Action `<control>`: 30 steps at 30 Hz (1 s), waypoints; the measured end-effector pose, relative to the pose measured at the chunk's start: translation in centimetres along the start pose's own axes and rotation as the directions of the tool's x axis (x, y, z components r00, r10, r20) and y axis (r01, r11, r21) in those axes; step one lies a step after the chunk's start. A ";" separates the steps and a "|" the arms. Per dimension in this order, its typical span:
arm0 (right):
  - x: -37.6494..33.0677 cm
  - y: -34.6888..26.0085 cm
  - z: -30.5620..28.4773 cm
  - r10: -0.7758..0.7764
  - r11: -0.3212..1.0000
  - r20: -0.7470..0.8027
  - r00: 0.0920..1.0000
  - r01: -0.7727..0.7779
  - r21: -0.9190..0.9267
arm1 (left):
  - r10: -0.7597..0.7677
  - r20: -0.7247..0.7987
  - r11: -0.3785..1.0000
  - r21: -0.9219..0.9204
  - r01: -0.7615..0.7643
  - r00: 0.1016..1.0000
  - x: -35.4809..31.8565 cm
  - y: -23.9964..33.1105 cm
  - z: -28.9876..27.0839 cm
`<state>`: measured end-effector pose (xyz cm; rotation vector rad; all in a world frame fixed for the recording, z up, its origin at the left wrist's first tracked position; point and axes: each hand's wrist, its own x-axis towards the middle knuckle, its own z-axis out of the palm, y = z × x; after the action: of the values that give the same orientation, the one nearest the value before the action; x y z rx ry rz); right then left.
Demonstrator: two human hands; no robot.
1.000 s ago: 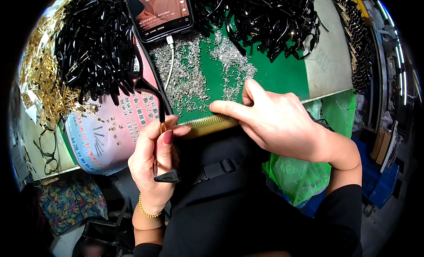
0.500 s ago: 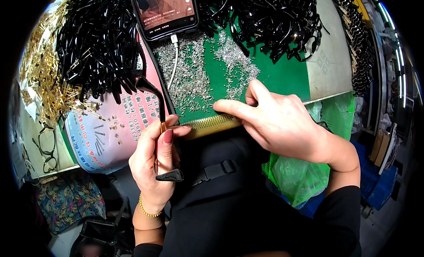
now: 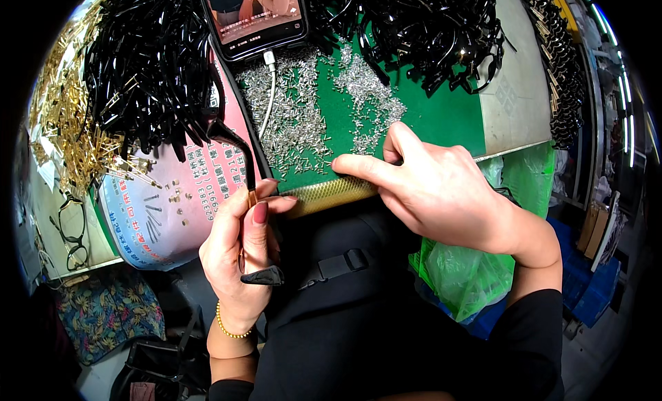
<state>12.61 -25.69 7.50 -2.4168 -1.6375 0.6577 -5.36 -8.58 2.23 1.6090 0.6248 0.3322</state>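
Observation:
My left hand [image 3: 238, 246] is closed around an eyeglass temple [image 3: 241, 153], black at its bent end and copper-coloured where the fingers pinch it. A flat black piece [image 3: 262, 275] sticks out below that hand. My right hand [image 3: 441, 187] reaches in from the right with its index finger stretched out, the tip at the near side of the green mat [image 3: 441, 122] beside small silver pins [image 3: 293, 122]. Its other fingers are bent and partly hidden. Between the hands a yellow mesh-patterned strip [image 3: 331, 196] runs along the table's front edge.
A phone [image 3: 258, 18] with a white cable [image 3: 271, 91] stands behind the pins. Heaps of black temples [image 3: 148, 63] lie at the back, left and right. Gold metal parts [image 3: 65, 91] and a pair of glasses [image 3: 72, 232] are at the left. A green plastic bag [image 3: 458, 270] hangs below the right arm.
The phone's picture has changed. Both hands and the temple stay almost where they were, with a very slight shift to the left of the left hand.

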 end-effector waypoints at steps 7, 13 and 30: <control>0.3 -0.1 0.4 -0.036 0.997 -0.028 0.999 0.034 -0.067 | 0.012 0.023 1.000 0.010 -0.012 1.000 0.2 0.0 -0.1; 0.7 -0.6 -0.5 0.024 0.997 0.116 0.993 -0.016 -0.069 | 0.088 0.061 0.993 0.075 -0.093 0.994 0.9 -0.2 0.2; 3.4 -3.0 -3.1 -0.043 0.275 0.563 0.825 -0.532 0.801 | 0.402 0.121 0.779 0.476 -0.408 0.908 1.2 -1.1 0.2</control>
<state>12.50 -21.09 10.40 -1.5561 -0.4548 1.7968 -4.48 -8.06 0.96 2.2490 0.3542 0.5087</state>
